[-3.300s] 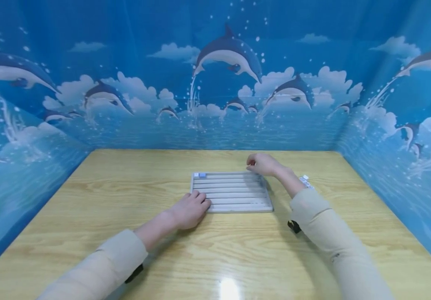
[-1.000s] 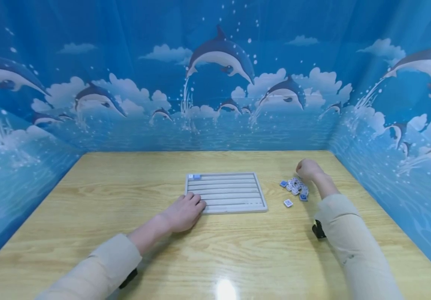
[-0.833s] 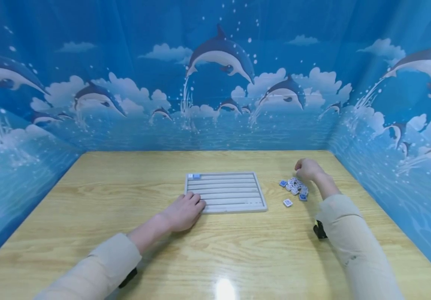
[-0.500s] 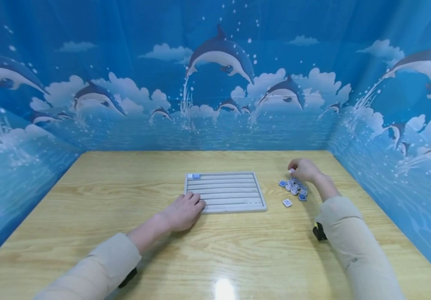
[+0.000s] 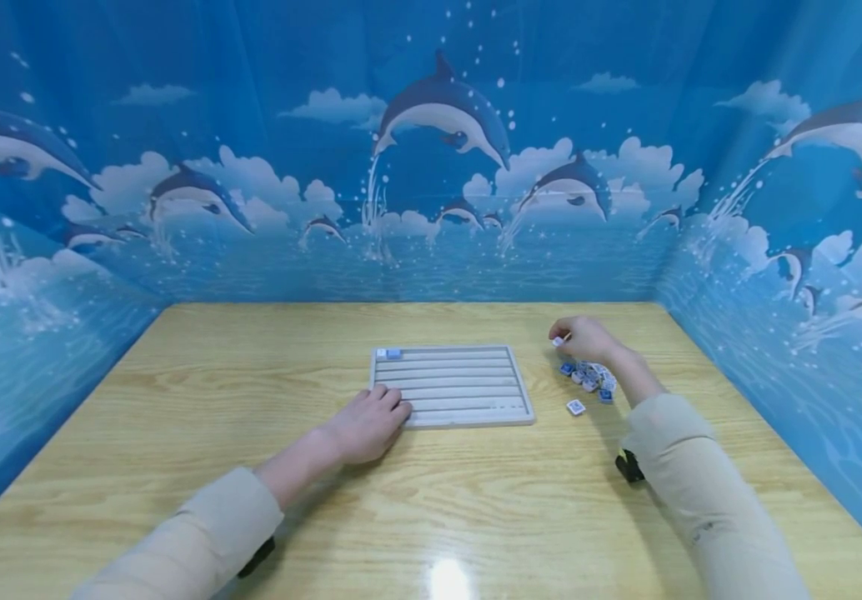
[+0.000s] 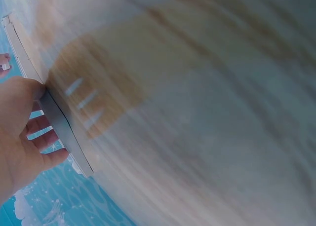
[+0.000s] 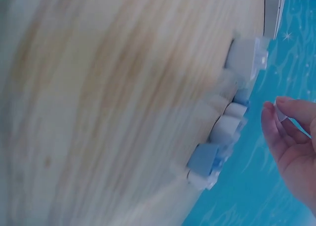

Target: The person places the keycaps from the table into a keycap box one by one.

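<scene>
A grey-white ridged tray (image 5: 461, 392) lies flat on the table, its slots running left to right. One white and one blue block (image 5: 394, 354) sit in its far left corner. My left hand (image 5: 368, 423) holds the tray's near left corner; in the left wrist view the thumb lies along the edge and the fingers (image 6: 47, 139) reach over it. My right hand (image 5: 590, 340) pinches a small white block (image 5: 558, 342) between thumb and fingers, above the table and right of the tray. Below it lies a pile of small white and blue square blocks (image 5: 590, 385).
A single white block (image 5: 576, 407) lies apart from the pile, between it and the tray's near right corner. The wooden table (image 5: 431, 500) is bordered at the back and sides by a blue dolphin-print curtain (image 5: 431, 250).
My right hand has gone from the tray's far right corner to the pile, picked up a white block and moved left with it. The left hand stays on the tray.
</scene>
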Demonstrator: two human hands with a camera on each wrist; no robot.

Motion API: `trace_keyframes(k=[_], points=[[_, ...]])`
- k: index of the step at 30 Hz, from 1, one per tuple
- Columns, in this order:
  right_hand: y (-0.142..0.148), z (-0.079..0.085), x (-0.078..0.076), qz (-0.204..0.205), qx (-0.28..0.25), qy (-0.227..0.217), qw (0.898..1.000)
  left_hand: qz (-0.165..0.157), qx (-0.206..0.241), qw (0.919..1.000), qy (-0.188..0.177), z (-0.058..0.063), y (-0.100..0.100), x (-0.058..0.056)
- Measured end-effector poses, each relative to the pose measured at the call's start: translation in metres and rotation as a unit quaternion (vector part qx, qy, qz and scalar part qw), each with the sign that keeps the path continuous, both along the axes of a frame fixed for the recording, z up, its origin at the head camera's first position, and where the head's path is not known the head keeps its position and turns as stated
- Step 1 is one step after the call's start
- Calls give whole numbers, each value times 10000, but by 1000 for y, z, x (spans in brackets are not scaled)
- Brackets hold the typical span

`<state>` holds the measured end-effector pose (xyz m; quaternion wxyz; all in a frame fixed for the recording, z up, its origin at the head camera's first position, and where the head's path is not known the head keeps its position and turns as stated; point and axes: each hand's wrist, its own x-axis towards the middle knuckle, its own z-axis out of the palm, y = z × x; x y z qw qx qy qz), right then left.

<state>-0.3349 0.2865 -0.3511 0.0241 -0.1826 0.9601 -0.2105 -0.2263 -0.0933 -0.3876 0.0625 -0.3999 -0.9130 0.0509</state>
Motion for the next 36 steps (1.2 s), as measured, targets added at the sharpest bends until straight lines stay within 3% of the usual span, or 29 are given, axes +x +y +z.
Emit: trace_keyframes(k=[9,19,36], points=[[-14,-1,0,56,-110,-223,9997,85,-89,9999,-91,0,1,0],[-34,-3,1,241,-184,27,9995,77,-98,9999,-44,0,1,1],[-88,2,1,742,-372,-99,9965,139,-129,9998,-92,1,2,1]])
